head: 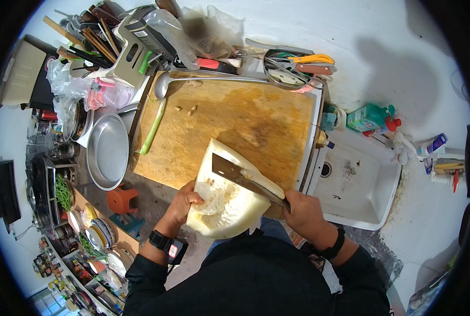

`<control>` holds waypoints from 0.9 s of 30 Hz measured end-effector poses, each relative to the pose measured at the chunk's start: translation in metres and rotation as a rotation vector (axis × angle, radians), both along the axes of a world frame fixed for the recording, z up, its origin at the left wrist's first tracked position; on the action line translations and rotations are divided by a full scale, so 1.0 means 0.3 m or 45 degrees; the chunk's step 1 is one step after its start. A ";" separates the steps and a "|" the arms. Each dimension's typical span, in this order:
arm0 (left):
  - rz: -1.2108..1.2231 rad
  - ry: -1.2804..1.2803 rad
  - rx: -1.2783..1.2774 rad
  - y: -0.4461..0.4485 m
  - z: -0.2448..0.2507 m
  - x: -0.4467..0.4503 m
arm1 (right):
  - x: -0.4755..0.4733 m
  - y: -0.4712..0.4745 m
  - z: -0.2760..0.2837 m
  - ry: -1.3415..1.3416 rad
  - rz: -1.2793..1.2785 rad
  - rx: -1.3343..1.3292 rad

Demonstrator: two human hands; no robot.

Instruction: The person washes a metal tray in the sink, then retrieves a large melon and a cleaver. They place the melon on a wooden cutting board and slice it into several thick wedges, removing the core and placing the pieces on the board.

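My left hand (185, 203) grips the left side of a large piece of pale winter melon (223, 209), its soft, hollowed inside facing up. In my right hand (304, 213) is the handle of a cleaver (235, 173), whose dark blade lies across the melon near its far-right side. Part of the blade's lower edge is hidden against the flesh. The melon rests partly over the near edge of a wooden cutting board (203, 114). Toward the board's left lie a scallion stalk (154, 128) and small ginger pieces (191, 110).
A metal ladle (164, 85) lies along the board's far edge, by a container of tools (286, 75). At left sits a steel basin (108, 152). A white sink (361, 189) with a green bottle (367, 117) behind it is at right. An orange stool (121, 199) stands below.
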State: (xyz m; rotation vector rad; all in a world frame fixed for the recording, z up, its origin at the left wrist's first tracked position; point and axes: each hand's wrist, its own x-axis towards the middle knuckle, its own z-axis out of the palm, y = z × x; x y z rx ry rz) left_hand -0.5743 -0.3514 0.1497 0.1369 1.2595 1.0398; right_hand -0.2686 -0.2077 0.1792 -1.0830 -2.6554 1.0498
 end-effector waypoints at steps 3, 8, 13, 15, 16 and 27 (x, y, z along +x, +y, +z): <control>0.015 -0.055 0.008 0.003 -0.009 -0.004 | -0.027 -0.010 -0.012 0.011 -0.049 0.015; 0.003 -0.074 0.023 0.006 -0.013 -0.003 | -0.062 -0.018 -0.014 -0.055 -0.084 0.039; -0.060 -0.013 0.012 0.008 -0.002 -0.007 | -0.110 0.005 0.003 -0.122 -0.079 -0.025; -0.072 -0.035 0.043 0.010 -0.004 -0.005 | -0.123 0.023 0.019 -0.213 -0.054 -0.028; -0.053 -0.048 0.048 0.010 -0.006 -0.003 | -0.130 0.033 0.028 -0.260 -0.033 -0.033; 0.024 -0.108 0.016 -0.027 -0.093 0.012 | -0.278 0.163 0.122 -0.670 0.154 -0.041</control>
